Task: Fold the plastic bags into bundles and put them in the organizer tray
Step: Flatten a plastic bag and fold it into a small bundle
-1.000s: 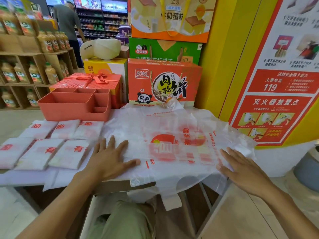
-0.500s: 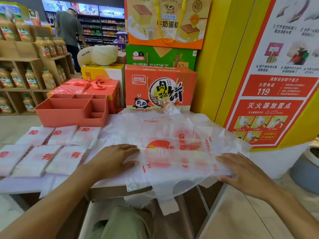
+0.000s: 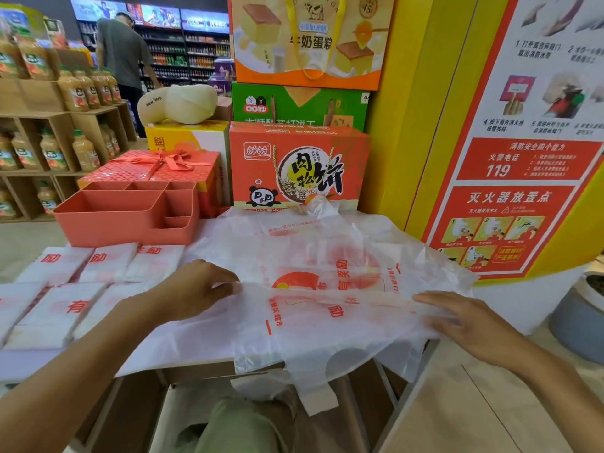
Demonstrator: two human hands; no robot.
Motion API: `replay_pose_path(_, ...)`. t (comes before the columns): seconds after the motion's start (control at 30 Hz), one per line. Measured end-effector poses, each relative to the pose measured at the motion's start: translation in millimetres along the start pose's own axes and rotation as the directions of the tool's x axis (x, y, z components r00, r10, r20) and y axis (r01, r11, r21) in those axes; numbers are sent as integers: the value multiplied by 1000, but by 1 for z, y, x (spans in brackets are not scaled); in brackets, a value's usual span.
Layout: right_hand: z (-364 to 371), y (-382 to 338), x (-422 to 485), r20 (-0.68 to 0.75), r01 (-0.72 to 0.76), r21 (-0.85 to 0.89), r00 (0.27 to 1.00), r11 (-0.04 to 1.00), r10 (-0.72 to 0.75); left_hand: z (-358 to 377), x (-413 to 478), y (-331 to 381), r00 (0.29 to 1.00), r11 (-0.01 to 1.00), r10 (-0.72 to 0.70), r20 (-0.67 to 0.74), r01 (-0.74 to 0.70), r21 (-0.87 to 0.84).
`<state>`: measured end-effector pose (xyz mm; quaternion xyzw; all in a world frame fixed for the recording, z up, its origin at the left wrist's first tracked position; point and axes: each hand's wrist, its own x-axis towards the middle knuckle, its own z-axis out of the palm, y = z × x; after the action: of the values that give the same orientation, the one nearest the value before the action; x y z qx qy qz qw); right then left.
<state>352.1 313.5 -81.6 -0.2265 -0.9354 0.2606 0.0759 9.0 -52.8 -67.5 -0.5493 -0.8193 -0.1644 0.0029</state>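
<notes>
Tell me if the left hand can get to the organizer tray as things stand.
Likely yes. The organizer tray stands beyond the left hand, with only flat folded bundles between them and nothing tall. The hand's fingers pinch the plastic bag, though, so it would need to let go first.

The person's forearms are bare down to the left hand (image 3: 192,286) and right hand (image 3: 470,325). Creased olive-green trousers (image 3: 242,426) cover one knee.
</notes>
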Motion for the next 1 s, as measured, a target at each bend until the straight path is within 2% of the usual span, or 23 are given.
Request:
replay_pose_path(0.13,-9,-4,4,-54,-65,238,995,969,81,-6,7,-7,999,1000,-20,27,20,-22)
replay_pose_path(0.2,-16,-3,8,-56,-113,282,989,953,134,-7,12,-10,999,998,-40,20,40,-45)
replay_pose_path(0.3,-18,2,15,-132,-152,340,969,928,207,-9,17,-15,996,990,-80,-40,75,-115)
replay_pose_path(0.43,-4,2,25,-231,-207,376,923,903,308,-9,24,-16,969,940,-233,-83,203,-274)
replay_pose_path(0.5,6,-3,30,-292,-247,318,893,915,342,-5,30,-14,948,938,-296,-113,267,-222)
replay_pose_path(0.57,15,-10,33,-371,-280,241,858,929,355,0,34,-7,934,943,-333,-131,331,-37)
replay_pose_path(0.63,24,-15,37,-451,-279,168,831,945,325,5,38,0,935,928,-309,-172,336,162)
replay_pose_path(0.73,36,-20,43,-523,-314,62,798,947,299,17,44,11,942,893,-225,-251,302,334)
replay_pose_path(0.8,41,-20,47,-540,-349,-65,800,935,261,28,48,19,947,889,-210,-242,288,355)
replay_pose_path(0.87,41,-22,52,-537,-397,-157,803,904,260,40,53,27,966,919,-195,-171,241,311)
replay_pose_path(1.0,34,-36,57,-545,-483,-224,782,846,302,56,56,36,980,956,-159,-122,184,227)
